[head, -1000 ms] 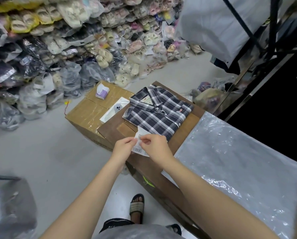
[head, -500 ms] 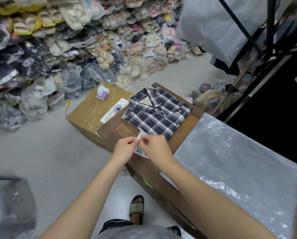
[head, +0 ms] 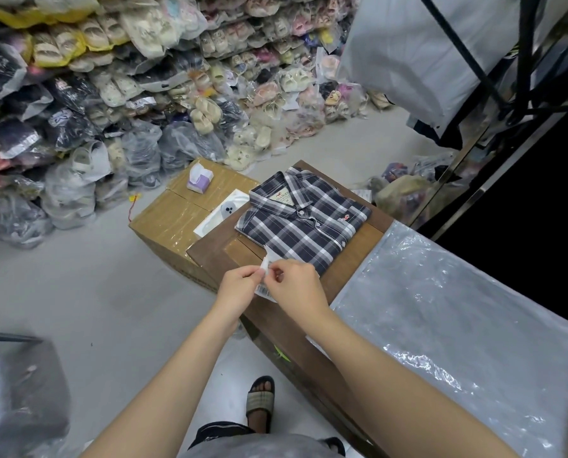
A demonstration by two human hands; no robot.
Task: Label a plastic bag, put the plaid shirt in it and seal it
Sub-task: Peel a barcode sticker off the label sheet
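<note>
Both hands meet on a label [head: 265,283]: the left hand [head: 239,285] pinches its near edge, the right hand [head: 297,284] pinches its top, fingers closed on it. Just beyond the grip the folded shirt [head: 304,221] lies on the table [head: 216,256]. To its right spreads the bag [head: 457,325].

A single wide-angle view is given, taken from the person's head and aimed forward and steeply down. Both forearms are seen entering from the bottom edge, and the left hand [head: 239,285] and right hand [head: 295,285] are framed close below the lens near the centre. The wooden table [head: 216,256] is viewed from above and near, while the heap of bagged shoes [head: 143,77] is caught farther off along the upper left. Straight lines are bent toward the edges by the lens, and no second view is provided for overlap
</note>
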